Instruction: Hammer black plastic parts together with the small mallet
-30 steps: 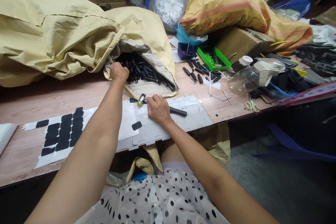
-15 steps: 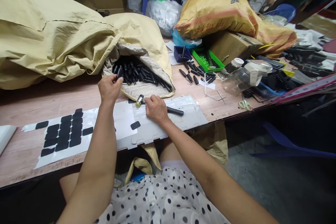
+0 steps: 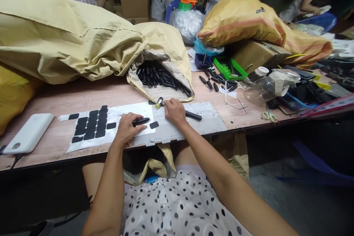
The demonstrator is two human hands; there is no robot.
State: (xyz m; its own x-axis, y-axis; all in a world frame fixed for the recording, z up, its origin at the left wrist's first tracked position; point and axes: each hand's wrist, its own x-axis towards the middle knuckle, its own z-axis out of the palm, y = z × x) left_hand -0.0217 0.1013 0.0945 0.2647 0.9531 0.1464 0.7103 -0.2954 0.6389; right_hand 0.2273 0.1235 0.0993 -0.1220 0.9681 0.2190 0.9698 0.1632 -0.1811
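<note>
My left hand is closed around one end of a slim black handle-like piece, which lies nearly level just above the white sheet. My right hand wraps the shaft of a small hammer, whose metal and yellowish head points left. Under the hammer is a grey board with clear plastic on it. Between the hands a black rounded pad lies loose. More black pads sit in rows on the sheet. Similar black pieces fill the mouth of a beige sack.
A white power bank with a cable lies at the left. Rightward are a green tray, loose black parts, a bent metal rod, scissors and a plastic jug. Other people work beyond the sacks.
My left hand has drawn a black piece out of the sack and carried it down over the white sheet. The right hand stays on the hammer. The view has turned left.
</note>
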